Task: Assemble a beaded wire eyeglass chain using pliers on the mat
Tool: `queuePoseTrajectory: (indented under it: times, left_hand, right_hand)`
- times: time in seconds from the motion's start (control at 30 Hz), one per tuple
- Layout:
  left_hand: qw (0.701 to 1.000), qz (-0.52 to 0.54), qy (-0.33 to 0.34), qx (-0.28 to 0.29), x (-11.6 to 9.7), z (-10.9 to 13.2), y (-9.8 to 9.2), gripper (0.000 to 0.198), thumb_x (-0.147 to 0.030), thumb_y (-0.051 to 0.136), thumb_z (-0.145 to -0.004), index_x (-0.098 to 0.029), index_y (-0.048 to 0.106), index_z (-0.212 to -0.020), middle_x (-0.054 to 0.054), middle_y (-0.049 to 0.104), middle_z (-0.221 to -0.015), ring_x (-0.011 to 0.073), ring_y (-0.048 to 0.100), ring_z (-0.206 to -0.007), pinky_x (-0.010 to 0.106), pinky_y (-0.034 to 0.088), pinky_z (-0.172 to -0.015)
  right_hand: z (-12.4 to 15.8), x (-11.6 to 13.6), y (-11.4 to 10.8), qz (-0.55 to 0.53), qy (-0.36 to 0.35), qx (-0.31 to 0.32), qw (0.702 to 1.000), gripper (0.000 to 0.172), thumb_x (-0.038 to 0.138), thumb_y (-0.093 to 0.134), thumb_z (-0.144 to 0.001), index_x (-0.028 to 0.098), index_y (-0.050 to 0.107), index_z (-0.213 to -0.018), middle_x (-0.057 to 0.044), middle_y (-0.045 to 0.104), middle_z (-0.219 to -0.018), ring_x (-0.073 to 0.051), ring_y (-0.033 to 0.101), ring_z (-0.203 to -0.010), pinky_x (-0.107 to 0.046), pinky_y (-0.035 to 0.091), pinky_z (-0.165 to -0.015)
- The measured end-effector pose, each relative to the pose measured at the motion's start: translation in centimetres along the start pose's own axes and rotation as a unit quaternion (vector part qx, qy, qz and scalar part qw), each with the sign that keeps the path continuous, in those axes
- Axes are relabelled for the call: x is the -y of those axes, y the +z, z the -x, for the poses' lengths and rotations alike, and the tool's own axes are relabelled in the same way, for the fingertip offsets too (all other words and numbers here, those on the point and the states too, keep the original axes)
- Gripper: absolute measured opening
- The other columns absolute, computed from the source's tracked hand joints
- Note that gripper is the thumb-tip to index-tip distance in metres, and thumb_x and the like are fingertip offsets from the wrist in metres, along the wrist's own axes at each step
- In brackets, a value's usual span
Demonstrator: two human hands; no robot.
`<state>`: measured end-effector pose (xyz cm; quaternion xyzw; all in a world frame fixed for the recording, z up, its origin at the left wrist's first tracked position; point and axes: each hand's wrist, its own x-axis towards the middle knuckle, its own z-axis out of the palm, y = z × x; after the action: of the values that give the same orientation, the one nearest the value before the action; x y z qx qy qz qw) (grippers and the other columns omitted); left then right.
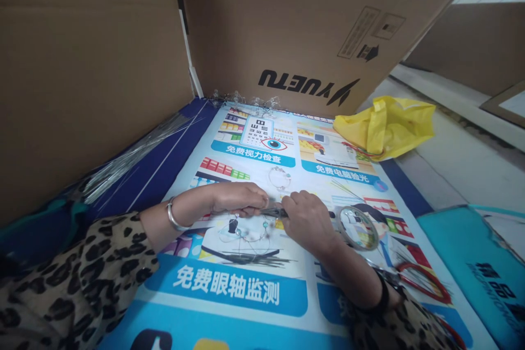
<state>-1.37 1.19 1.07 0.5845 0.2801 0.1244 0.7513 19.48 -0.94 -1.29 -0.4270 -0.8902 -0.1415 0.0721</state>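
My left hand [241, 198] is closed, its fingers pinching part of a thin wire piece strung with small beads [251, 235]. The beaded wire hangs in a loop below my fingers. In my closed right hand [308, 220] is a pair of pliers [274, 212], their jaws pointing left and meeting the wire at my left fingertips. Whether the jaws grip the wire, I cannot tell. Just beyond my hands lies a beaded wire ring [279, 178]. Several short dark wires [256, 258] are scattered on the printed sheet nearer to me.
Right of my right hand lie a round clear roll [357, 228] and red-handled scissors [424, 280]. A yellow bag [396, 127] and a teal pouch [471, 268] sit at the right. Long wires [135, 156] lie left, along the cardboard wall [311, 27]. Beaded wire pieces [262, 104] line its foot.
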Motion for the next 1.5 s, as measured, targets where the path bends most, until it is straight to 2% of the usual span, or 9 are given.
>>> queuePoseTrajectory:
  times: [0.27,0.47,0.67,0.8,0.9,1.17,1.5]
  left_hand:
    - [0.999,-0.015,-0.013,-0.026,-0.4,0.1,0.3,0.021,-0.027,0.047,-0.079,-0.016,0.042,-0.062,-0.005,0.032,-0.051,0.0064,0.023,-0.043,0.022,0.016,-0.041]
    - [0.998,-0.020,-0.004,-0.058,-0.3,0.1,0.1,0.026,-0.031,0.042,-0.084,-0.015,0.044,-0.063,-0.005,0.037,-0.053,0.0056,0.027,-0.042,0.021,0.020,-0.041]
    - [0.996,0.015,0.018,-0.082,0.1,0.1,-0.1,0.023,-0.032,0.043,-0.084,-0.014,0.052,-0.074,-0.006,0.036,-0.052,0.0050,0.028,-0.041,0.020,0.021,-0.040]
    - [0.996,0.034,0.012,-0.085,-0.1,0.2,-0.1,0.013,-0.026,0.049,-0.078,-0.013,0.052,-0.075,-0.005,0.043,-0.056,0.0040,0.031,-0.040,0.019,0.021,-0.039]
    - [0.996,0.024,0.003,-0.085,-0.3,0.1,0.0,0.008,-0.022,0.051,-0.075,-0.013,0.050,-0.074,-0.003,0.047,-0.060,0.0033,0.032,-0.040,0.019,0.020,-0.038]
    - [0.997,0.006,-0.013,-0.075,-0.3,0.0,-0.1,0.008,-0.023,0.049,-0.076,-0.014,0.049,-0.075,-0.006,0.042,-0.055,0.0042,0.029,-0.041,0.018,0.022,-0.038]
    - [0.997,0.016,-0.002,-0.077,0.0,0.1,-0.1,0.013,-0.026,0.049,-0.079,-0.015,0.049,-0.074,-0.006,0.040,-0.055,0.0046,0.029,-0.043,0.017,0.022,-0.039]
  right_hand:
    - [0.0,0.4,-0.3,-0.013,0.026,0.033,0.999,0.007,0.020,0.050,-0.073,0.019,0.057,-0.074,-0.004,0.059,-0.072,-0.018,0.050,-0.072,-0.029,0.025,-0.063]
    - [-0.3,0.5,-0.7,-0.065,0.102,0.101,0.988,0.010,0.023,0.047,-0.076,0.021,0.056,-0.075,-0.002,0.062,-0.075,-0.016,0.054,-0.070,-0.027,0.022,-0.056]
    - [-0.4,0.3,-1.6,-0.085,0.145,0.148,0.974,0.015,0.027,0.042,-0.081,0.021,0.055,-0.075,-0.002,0.064,-0.075,-0.015,0.056,-0.068,-0.026,0.018,-0.053]
    - [-0.6,0.2,-1.8,-0.090,0.152,0.162,0.971,0.016,0.028,0.041,-0.081,0.021,0.054,-0.075,-0.002,0.065,-0.075,-0.015,0.057,-0.066,-0.026,0.018,-0.052]
    - [-0.6,0.2,-1.8,-0.090,0.149,0.164,0.971,0.016,0.028,0.041,-0.081,0.021,0.054,-0.076,-0.001,0.065,-0.075,-0.014,0.056,-0.066,-0.026,0.019,-0.052]
    - [-0.5,0.0,-1.4,-0.072,0.127,0.141,0.979,0.011,0.024,0.045,-0.080,0.021,0.054,-0.075,0.000,0.063,-0.076,-0.014,0.055,-0.069,-0.025,0.022,-0.054]
    - [-0.3,-0.3,-1.3,0.008,0.064,0.064,0.996,0.009,0.022,0.048,-0.076,0.019,0.056,-0.076,-0.005,0.059,-0.073,-0.017,0.051,-0.071,-0.028,0.026,-0.063]
